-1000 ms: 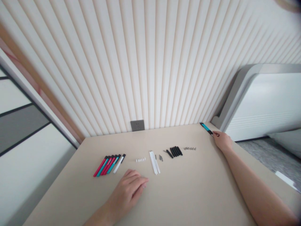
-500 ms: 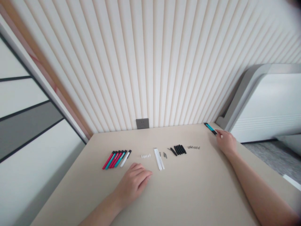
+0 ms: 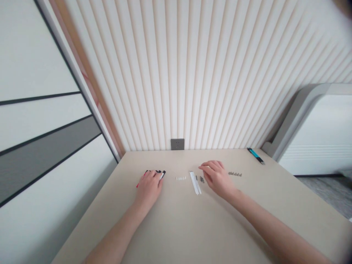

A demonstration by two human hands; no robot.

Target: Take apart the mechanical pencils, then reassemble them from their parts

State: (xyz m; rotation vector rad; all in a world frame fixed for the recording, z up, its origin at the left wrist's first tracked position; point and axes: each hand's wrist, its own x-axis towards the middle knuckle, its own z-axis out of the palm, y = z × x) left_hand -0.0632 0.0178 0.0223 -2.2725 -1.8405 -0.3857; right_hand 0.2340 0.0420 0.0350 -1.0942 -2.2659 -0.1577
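Note:
My left hand [image 3: 149,185] lies over the row of red, teal and white pen barrels [image 3: 162,175], mostly hiding them; whether its fingers grip one is hidden. Above the table, my right hand [image 3: 216,175] has its fingers apart, with nothing visible in them, and covers the black parts. Just left of it are small metal pieces [image 3: 202,179] and thin white sticks [image 3: 195,182]. Small white tips [image 3: 180,178] stand in a row between the hands. Right of my right hand lies a row of metal clips [image 3: 235,174].
A teal and black pen [image 3: 256,156] lies at the back right of the beige table [image 3: 176,227]. Behind the table is a ribbed wall with a dark socket [image 3: 177,144]. A white panelled surface stands at the left, a grey-white headboard [image 3: 316,128] at the right.
My right hand has let go of the teal pen and moved left over the black parts. My left hand has moved left onto the barrels. The camera view has shifted.

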